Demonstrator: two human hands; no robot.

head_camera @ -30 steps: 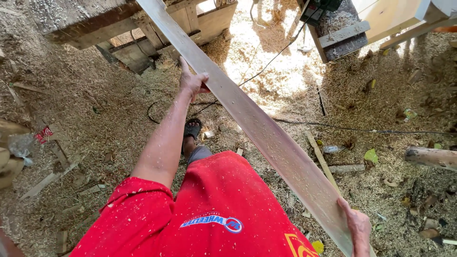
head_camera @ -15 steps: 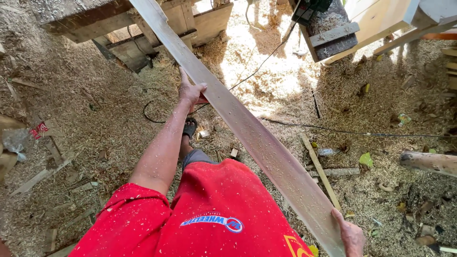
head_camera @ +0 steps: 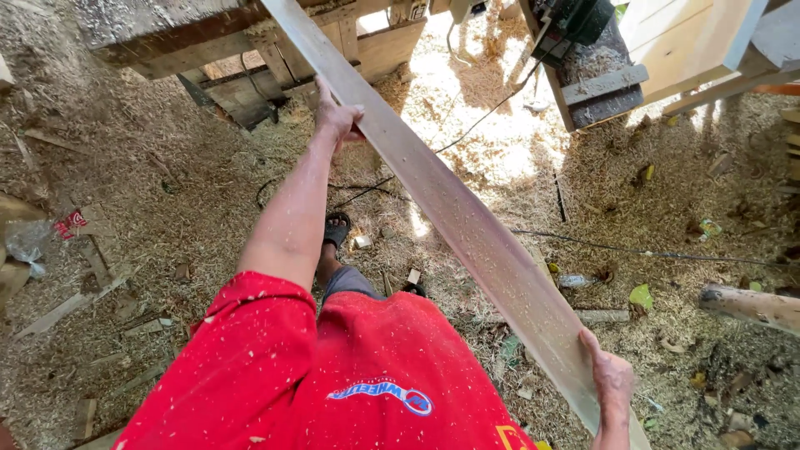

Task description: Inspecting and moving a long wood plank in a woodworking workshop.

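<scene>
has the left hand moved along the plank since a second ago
Cannot tell. The left hand grips the plank at about the same spot, just below the wooden bench. Its shift in the picture matches the bench's, so the camera probably moved.

Few things of this kind show around me. At the left edge of the frame, about halfway down, a small crumpled red wrapper point(head_camera: 71, 223) with white marks lies on the sawdust floor point(head_camera: 167, 192). Just below it and further left sits a clear crumpled plastic bag point(head_camera: 27, 243), touching or nearly touching the wrapper. On the front of my red shirt point(head_camera: 358, 367), at the bottom centre of the frame, there is a printed emblem point(head_camera: 381, 393): an elongated blue shape edged in white with pale lettering. A yellow printed corner point(head_camera: 510, 437) shows lower right on the shirt. I see no signs and no screens.
</scene>
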